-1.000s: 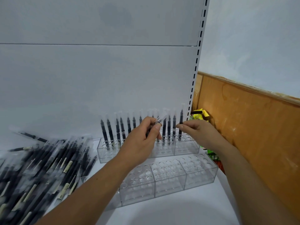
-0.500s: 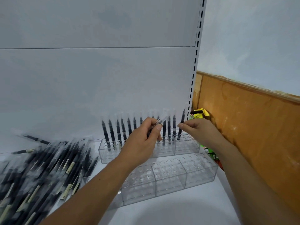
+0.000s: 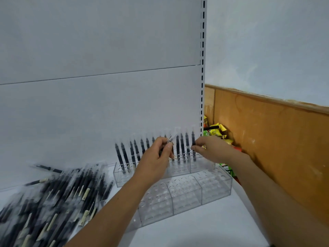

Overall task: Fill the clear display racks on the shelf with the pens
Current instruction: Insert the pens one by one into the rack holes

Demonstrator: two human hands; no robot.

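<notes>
Pinching the rightmost pen (image 3: 193,139) of the back rack (image 3: 122,179) between thumb and forefinger of the right hand (image 3: 212,148). Compared with half a second ago, now straight upright and seated lower in its hole, no more leaning to the right; gripped also a little lower on the barrel. Holding as before a small bundle of pens (image 3: 171,138) in the left hand (image 3: 155,158), fingers curled round it, the clear caps poking out above the thumb, just in front of the middle of the row. Nearly the same place for this hand as earlier. Along the back rack, one row of black pens (image 3: 124,154) standing from end to end, partly hidden behind the left hand. Just in front, touching or only very near, cannot tell which, the front rack (image 3: 187,193), its round holes showing. On the left of the white shelf (image 3: 195,229), a big loose pile of pens (image 3: 53,202), blurred. Beyond the right edge of the shelf, some colourful packets (image 3: 218,131) against an orange wooden board (image 3: 276,139).
</notes>
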